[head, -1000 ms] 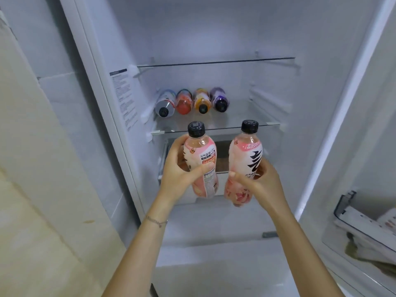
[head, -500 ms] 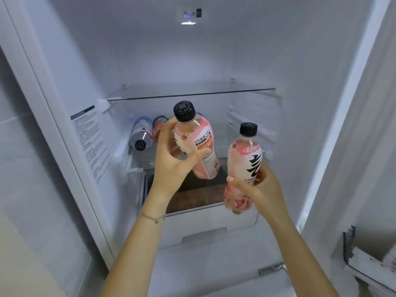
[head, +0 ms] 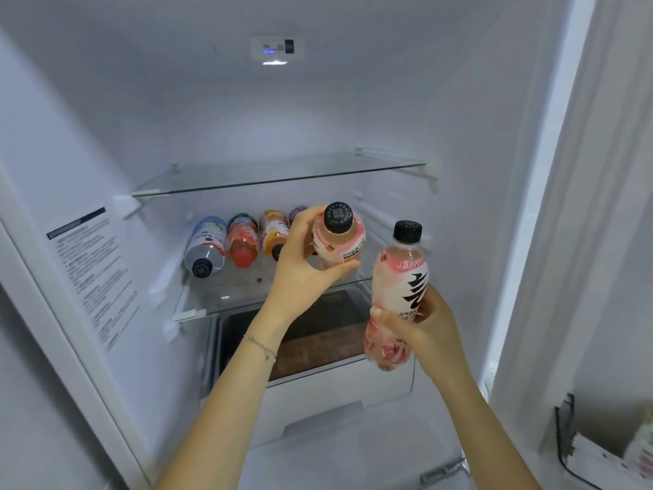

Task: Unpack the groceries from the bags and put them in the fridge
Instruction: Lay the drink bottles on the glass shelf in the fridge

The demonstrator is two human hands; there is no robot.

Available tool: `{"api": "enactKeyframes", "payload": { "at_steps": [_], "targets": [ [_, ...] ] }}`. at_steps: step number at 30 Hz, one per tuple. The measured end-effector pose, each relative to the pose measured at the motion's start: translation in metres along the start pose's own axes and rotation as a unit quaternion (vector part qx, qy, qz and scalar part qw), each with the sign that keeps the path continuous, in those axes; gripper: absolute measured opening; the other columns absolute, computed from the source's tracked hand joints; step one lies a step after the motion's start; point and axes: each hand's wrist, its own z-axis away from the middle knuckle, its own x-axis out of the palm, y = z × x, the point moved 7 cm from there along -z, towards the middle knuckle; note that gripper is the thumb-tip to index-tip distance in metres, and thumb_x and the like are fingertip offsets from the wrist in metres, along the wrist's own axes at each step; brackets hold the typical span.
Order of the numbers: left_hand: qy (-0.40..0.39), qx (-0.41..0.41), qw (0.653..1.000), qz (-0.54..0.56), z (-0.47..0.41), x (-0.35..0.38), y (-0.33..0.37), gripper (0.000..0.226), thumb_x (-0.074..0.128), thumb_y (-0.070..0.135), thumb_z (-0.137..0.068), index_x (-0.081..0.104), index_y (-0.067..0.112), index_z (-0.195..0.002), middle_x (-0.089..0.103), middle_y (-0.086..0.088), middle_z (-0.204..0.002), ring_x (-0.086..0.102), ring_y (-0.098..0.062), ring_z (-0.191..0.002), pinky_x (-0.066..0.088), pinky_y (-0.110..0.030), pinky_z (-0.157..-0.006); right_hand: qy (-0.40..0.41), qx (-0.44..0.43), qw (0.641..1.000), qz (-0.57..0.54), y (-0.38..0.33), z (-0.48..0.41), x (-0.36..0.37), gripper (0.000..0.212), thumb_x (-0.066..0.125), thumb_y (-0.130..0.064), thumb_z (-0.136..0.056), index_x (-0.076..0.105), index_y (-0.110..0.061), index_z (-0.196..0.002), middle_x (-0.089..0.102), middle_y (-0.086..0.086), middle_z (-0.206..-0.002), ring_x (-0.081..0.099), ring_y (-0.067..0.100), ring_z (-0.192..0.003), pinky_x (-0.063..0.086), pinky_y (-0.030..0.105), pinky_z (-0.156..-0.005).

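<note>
The left hand (head: 304,274) grips a pink plastic bottle with a black cap (head: 337,238), with the fingers and thumb curled round its body. This bottle is tilted with the cap toward the camera, and it is just above the right part of the middle glass shelf (head: 229,295) inside the white fridge (head: 282,111). The right hand (head: 420,323) holds a second pink bottle (head: 397,295) by its lower half. It is upright, in front of the fridge, and lower than the first. Four bottles lie side by side on the middle shelf: a white one (head: 206,247), a red one (head: 242,242), an orange one (head: 274,235) and a purple one (head: 296,212), mostly hidden behind the left hand. Below the shelf is a white drawer (head: 335,387).
</note>
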Motion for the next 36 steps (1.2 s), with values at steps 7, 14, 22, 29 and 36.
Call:
{"api": "enactKeyframes", "payload": {
  "at_steps": [7, 14, 22, 29, 36],
  "targets": [
    [-0.022, -0.048, 0.999, -0.011, -0.008, 0.009, -0.022, 0.071, 0.078, 0.02, -0.08, 0.034, 0.053, -0.126, 0.047, 0.037, -0.121, 0.047, 0.007, -0.12, 0.042, -0.018, -0.103, 0.01, -0.002, 1.0, 0.012, 0.005, -0.011, 0.0, 0.061, 0.085, -0.03, -0.067, 0.056, -0.024, -0.12, 0.067, -0.007, -0.107, 0.063, 0.007, -0.096, 0.051, 0.016, -0.07],
    [-0.007, -0.045, 0.993, -0.111, -0.018, 0.007, -0.035, 0.067, 0.078, 0.041, -0.077, 0.043, 0.042, -0.133, 0.054, 0.021, -0.127, 0.052, -0.002, -0.12, 0.046, -0.025, -0.098, 0.005, 0.013, 1.0, 0.008, 0.015, -0.013, 0.006, 0.061, 0.086, -0.027, -0.067, 0.057, -0.021, -0.12, 0.067, -0.003, -0.108, 0.064, 0.012, -0.098, 0.052, 0.019, -0.071],
    [-0.054, 0.034, 0.975, -0.215, -0.011, 0.03, -0.046, 0.069, 0.076, 0.027, -0.081, 0.042, 0.031, -0.14, 0.049, 0.007, -0.142, 0.048, -0.01, -0.128, 0.049, -0.038, -0.102, 0.022, 0.026, 0.999, 0.007, 0.025, -0.011, -0.004, 0.06, 0.086, -0.027, -0.067, 0.058, -0.021, -0.12, 0.068, -0.002, -0.108, 0.064, 0.015, -0.099, 0.054, 0.023, -0.074],
    [-0.09, 0.1, 0.95, -0.282, 0.003, 0.035, -0.043, 0.073, 0.076, 0.023, -0.081, 0.037, 0.029, -0.142, 0.043, 0.001, -0.148, 0.052, -0.022, -0.124, 0.042, -0.025, -0.097, 0.03, 0.037, 0.999, 0.004, 0.032, -0.01, -0.011, 0.059, 0.085, -0.026, -0.068, 0.058, -0.019, -0.12, 0.068, 0.0, -0.107, 0.064, 0.016, -0.098, 0.053, 0.022, -0.072],
    [-0.116, 0.072, 0.942, -0.307, 0.017, 0.04, -0.059, 0.073, 0.073, 0.026, -0.082, 0.037, 0.031, -0.145, 0.042, -0.004, -0.15, 0.05, -0.027, -0.127, 0.046, -0.049, -0.103, 0.018, 0.042, 0.999, -0.003, 0.033, -0.006, -0.006, 0.07, 0.082, -0.043, -0.056, 0.059, -0.021, -0.118, 0.069, -0.004, -0.104, 0.065, 0.009, -0.094, 0.049, 0.016, -0.067]
  ]
}}
